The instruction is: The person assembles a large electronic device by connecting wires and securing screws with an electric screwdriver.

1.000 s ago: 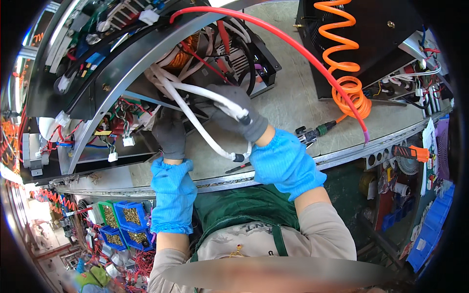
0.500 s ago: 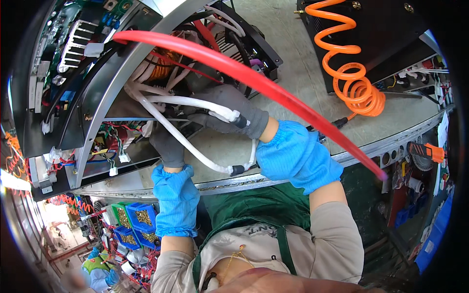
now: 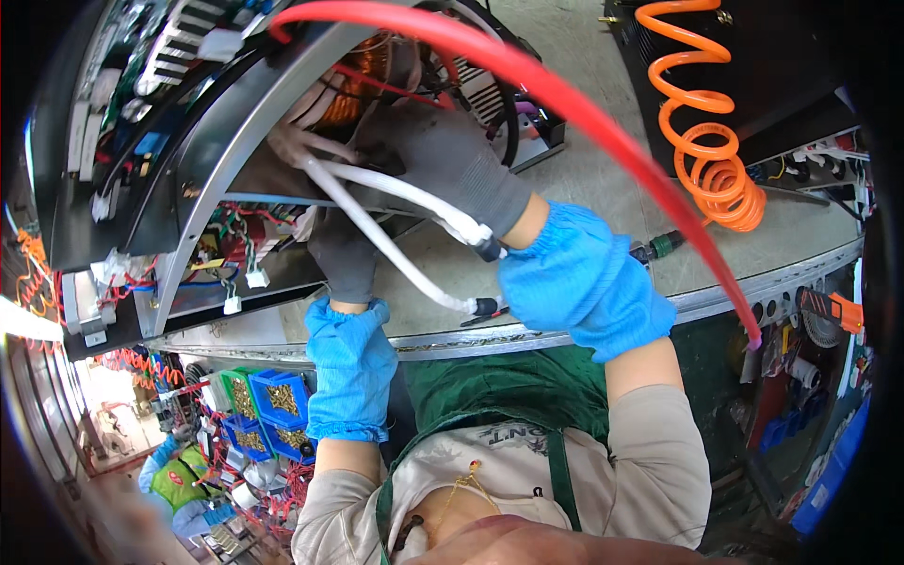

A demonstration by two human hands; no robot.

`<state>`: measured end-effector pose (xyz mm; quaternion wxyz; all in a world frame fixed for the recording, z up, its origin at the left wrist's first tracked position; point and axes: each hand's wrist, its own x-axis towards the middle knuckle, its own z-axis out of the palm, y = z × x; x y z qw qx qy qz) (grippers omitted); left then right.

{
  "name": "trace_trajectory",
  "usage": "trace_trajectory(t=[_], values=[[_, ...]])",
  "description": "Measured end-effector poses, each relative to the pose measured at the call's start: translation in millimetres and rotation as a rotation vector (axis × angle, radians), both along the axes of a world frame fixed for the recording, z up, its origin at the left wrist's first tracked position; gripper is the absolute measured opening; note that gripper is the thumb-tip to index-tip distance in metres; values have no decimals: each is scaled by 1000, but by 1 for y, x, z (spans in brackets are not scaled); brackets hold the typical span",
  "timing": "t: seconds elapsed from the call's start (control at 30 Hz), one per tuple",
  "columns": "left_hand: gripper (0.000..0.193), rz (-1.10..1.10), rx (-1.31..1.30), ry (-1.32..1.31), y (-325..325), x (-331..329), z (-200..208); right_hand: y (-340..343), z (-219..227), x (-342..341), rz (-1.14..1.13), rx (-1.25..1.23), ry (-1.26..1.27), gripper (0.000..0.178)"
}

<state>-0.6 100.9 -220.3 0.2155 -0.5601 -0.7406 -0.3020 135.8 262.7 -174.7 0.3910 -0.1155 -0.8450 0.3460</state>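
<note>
Two gray-gloved hands of yours work at the open electrical unit (image 3: 231, 160), which stands on the left of the workbench (image 3: 584, 47). Your right hand (image 3: 452, 160) reaches in from the right, near a copper-coloured coil (image 3: 341, 111); its fingertips are hidden, so I cannot tell how far it is open or whether it has hold of anything. Your left hand (image 3: 342, 254) sits nearer you at the unit's near edge, its fingers out of sight, so its opening and hold cannot be told either. Between your hands, two white sleeved cables (image 3: 426, 201) run toward you, their black ends near your right blue sleeve (image 3: 589, 282). A thick red cable (image 3: 527, 71) arches over toward the right, and an orange coiled hose (image 3: 744, 212) lies farther right, beside a second black unit (image 3: 791, 85).
</note>
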Motion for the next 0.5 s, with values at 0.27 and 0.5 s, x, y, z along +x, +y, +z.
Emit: trace_trajectory(t=[0.27, 0.5], values=[[20, 13, -128, 95, -4, -7, 4, -11, 20, -8, -308, 255, -128, 48], [23, 1, -109, 52, 3, 1, 17, -21, 27, -8, -216, 236, -229, 44]])
